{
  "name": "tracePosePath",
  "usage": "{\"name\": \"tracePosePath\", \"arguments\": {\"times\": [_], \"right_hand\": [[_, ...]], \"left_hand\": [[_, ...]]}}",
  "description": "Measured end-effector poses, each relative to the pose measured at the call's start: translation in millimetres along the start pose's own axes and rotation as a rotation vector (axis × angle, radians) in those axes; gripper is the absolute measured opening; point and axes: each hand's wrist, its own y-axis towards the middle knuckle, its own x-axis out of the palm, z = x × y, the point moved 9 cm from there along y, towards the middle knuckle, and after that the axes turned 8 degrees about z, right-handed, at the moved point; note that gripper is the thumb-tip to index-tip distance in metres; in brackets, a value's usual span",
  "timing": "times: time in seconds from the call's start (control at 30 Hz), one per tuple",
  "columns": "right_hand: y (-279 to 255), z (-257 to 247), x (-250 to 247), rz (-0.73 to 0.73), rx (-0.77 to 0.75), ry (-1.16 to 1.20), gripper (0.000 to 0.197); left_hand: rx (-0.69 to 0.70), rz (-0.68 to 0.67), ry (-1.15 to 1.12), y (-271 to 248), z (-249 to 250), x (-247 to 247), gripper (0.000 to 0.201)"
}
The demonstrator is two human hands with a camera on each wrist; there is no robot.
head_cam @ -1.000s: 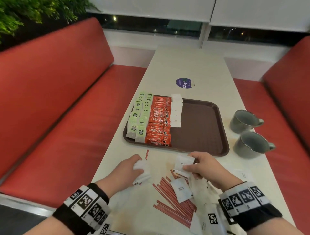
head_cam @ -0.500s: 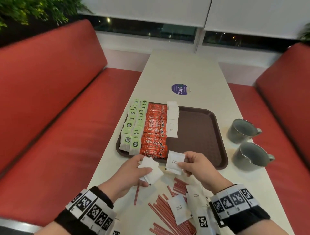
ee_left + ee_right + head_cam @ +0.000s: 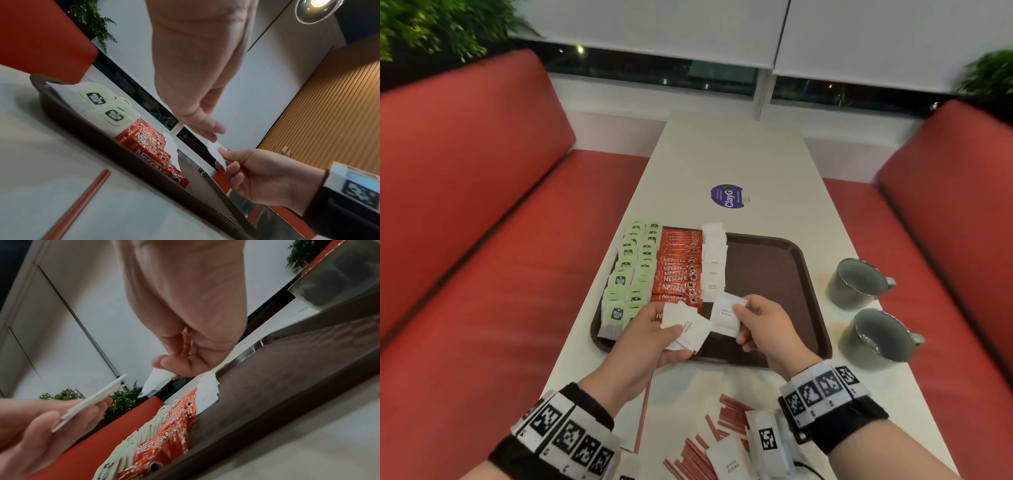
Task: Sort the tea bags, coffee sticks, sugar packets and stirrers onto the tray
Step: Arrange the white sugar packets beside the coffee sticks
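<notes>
The red benches (image 3: pixel 465 222) flank a long white tabletop (image 3: pixel 732 154) carrying a brown tray (image 3: pixel 774 274). On the tray's left part lie two rows of green tea bags (image 3: pixel 633 270), then a row of red coffee sticks (image 3: pixel 679 270), then a row of white sugar packets (image 3: pixel 714 260). Two grey mugs (image 3: pixel 859 284) stand right of the tray. Over its near edge, the left hand (image 3: pixel 640 346) has its grip clamped on a small stack of sugar packets (image 3: pixel 686 327) (how many is hard to tell), and the right hand (image 3: pixel 767 329) pinches a single sugar packet (image 3: pixel 726 315) between thumb and fingers. Loose red stirrers (image 3: pixel 722 428) and more packets (image 3: pixel 727 460) lie on the near tabletop.
</notes>
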Motion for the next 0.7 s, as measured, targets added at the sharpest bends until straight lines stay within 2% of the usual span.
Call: {"name": "tracePosePath", "arguments": {"times": [0.2, 0.3, 0.43, 0.7], "right_hand": [[33, -3, -5, -0.024, -0.002, -0.161, 0.011], [52, -7, -10, 0.009, 0.004, -0.236, 0.006], [73, -4, -11, 0.04, 0.076, -0.274, 0.014], [86, 9, 9, -0.059, 0.229, -0.351, 0.012]], "left_hand": [[0.012, 0.048, -0.024, 7, -4, -8, 0.029], [0.026, 0.069, -0.029, 8, -2, -10, 0.029], [0.035, 0.076, -0.031, 10, 0, -10, 0.028], [0.041, 0.104, -0.019, 13, 1, -14, 0.029]]}}
